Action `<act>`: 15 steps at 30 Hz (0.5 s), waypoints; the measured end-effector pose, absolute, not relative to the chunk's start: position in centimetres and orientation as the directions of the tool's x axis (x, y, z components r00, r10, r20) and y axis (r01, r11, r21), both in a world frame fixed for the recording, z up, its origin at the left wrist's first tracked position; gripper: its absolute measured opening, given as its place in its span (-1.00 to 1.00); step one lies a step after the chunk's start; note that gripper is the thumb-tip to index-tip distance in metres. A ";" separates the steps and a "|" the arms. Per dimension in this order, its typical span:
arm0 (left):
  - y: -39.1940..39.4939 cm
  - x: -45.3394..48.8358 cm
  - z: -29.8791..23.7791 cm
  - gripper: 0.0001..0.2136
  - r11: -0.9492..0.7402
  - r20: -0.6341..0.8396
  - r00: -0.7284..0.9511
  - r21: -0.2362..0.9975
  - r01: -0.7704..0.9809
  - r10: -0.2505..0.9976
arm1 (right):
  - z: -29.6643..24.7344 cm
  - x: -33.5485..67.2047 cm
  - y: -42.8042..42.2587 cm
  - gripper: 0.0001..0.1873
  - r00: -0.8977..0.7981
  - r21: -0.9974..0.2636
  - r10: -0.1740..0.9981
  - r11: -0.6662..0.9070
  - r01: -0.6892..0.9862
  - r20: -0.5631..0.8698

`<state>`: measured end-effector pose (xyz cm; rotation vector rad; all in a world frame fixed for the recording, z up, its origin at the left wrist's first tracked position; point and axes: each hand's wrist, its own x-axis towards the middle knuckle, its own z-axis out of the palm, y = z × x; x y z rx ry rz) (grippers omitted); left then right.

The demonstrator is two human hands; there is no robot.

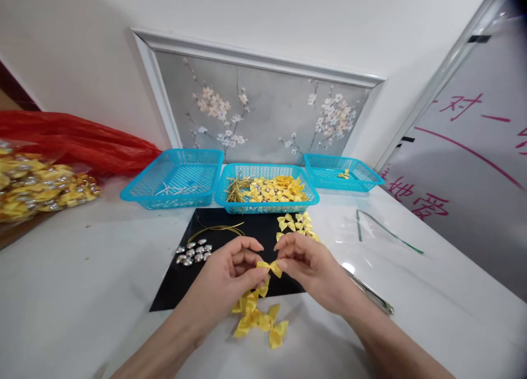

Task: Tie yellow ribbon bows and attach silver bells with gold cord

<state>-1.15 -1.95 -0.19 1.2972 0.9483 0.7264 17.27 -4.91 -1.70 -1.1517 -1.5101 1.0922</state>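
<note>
Near the centre of the frame, the left hand (230, 269) and the right hand (315, 265) are pinching a yellow ribbon bow (273, 268) at opposite ends, its long axis running sideways between them.

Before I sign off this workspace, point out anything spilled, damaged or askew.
Nothing looks damaged or spilled. Slightly untidy: loose yellow bows heaped around the near edge of the black mat, mostly off it, unlike the bows grouped at its far right. A green strip also lies bent on the white table.
</note>
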 end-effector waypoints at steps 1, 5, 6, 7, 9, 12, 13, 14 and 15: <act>-1.9 -1.1 -0.3 -0.73 0.152 -0.170 0.444 0.985 0.076 0.879 | -1.6 17.7 -4.7 -0.85 -0.125 -0.963 0.979 0.184 0.198 0.162; -1.4 -1.0 -0.7 -0.59 0.089 -0.106 0.339 0.994 0.066 0.935 | -1.6 20.7 -3.7 -0.85 0.101 -0.889 0.957 0.210 0.408 0.272; -1.2 -1.0 -0.8 -0.58 0.066 -0.084 0.314 0.996 0.066 0.946 | -1.8 21.5 -3.5 -0.83 0.133 -0.863 0.956 0.170 0.475 0.261; -1.1 -1.1 -0.8 -0.58 0.050 -0.069 0.296 0.996 0.069 0.953 | -2.1 22.0 -3.2 -0.84 0.128 -0.833 0.963 0.135 0.536 0.238; -1.1 -1.2 -0.9 -0.62 0.045 -0.067 0.288 0.996 0.082 0.955 | -2.7 22.2 -2.9 -0.86 0.084 -0.773 0.978 0.096 0.627 0.190; -1.2 -1.2 -0.9 -0.66 0.052 -0.076 0.298 0.995 0.090 0.951 | -3.6 21.3 -2.6 -0.82 0.041 -0.706 0.986 0.088 0.703 0.163; -1.2 -1.2 -0.8 -0.67 0.052 -0.076 0.296 0.995 0.087 0.952 | -3.7 21.0 -2.6 -0.79 0.041 -0.681 0.986 0.083 0.727 0.164; -1.2 -1.2 -0.8 -0.67 0.053 -0.076 0.293 0.995 0.084 0.953 | -3.8 20.7 -2.5 -0.76 0.043 -0.655 0.985 0.078 0.752 0.168; -1.3 -1.2 -0.8 -0.68 0.054 -0.075 0.287 0.995 0.082 0.955 | -3.9 20.6 -2.5 -0.73 0.049 -0.628 0.983 0.073 0.775 0.174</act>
